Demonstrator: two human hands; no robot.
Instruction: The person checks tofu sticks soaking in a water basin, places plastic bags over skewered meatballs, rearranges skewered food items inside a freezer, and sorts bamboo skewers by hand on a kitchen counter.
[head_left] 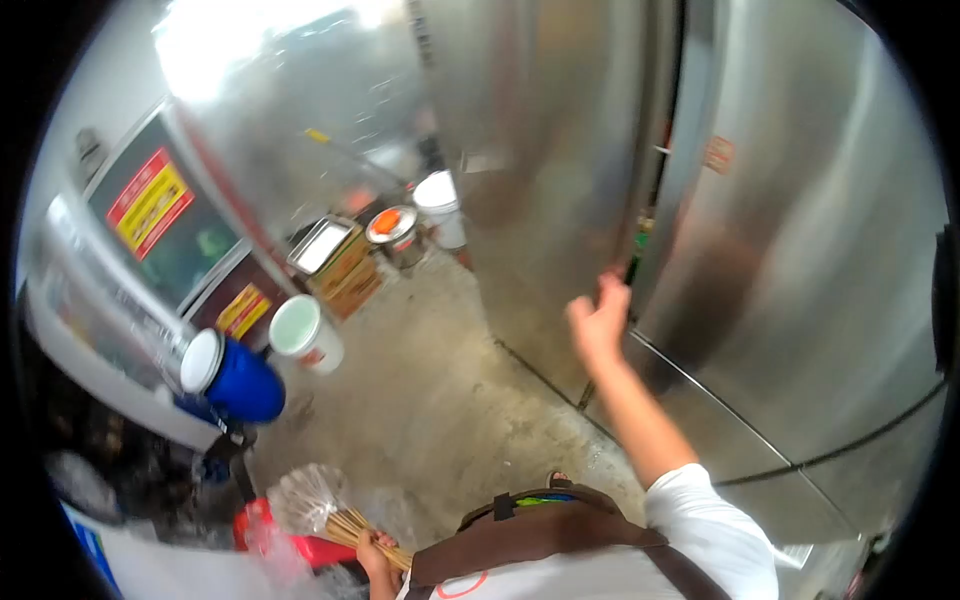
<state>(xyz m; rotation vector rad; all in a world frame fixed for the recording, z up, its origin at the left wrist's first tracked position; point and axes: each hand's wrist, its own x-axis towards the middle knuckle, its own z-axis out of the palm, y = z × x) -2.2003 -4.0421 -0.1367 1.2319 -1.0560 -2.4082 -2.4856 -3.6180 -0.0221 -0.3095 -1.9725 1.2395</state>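
Observation:
My right hand point(598, 318) is raised with fingers apart, at the edge of a tall stainless steel fridge door point(800, 280), beside the dark gap between the two doors. It holds nothing. My left hand point(373, 555) is low by my waist, closed around a bundle of wooden skewers point(352, 527) whose far end sits in a clear plastic bag point(305, 497). I wear a brown apron point(540, 545) over a white shirt.
A blue barrel point(238, 380) and a white bucket point(305, 335) stand on the concrete floor at left. Cardboard boxes with a metal tray point(335, 258), an orange-lidded pot point(392, 226) and another white bucket point(440, 205) sit further back. A red stool point(300, 545) is below.

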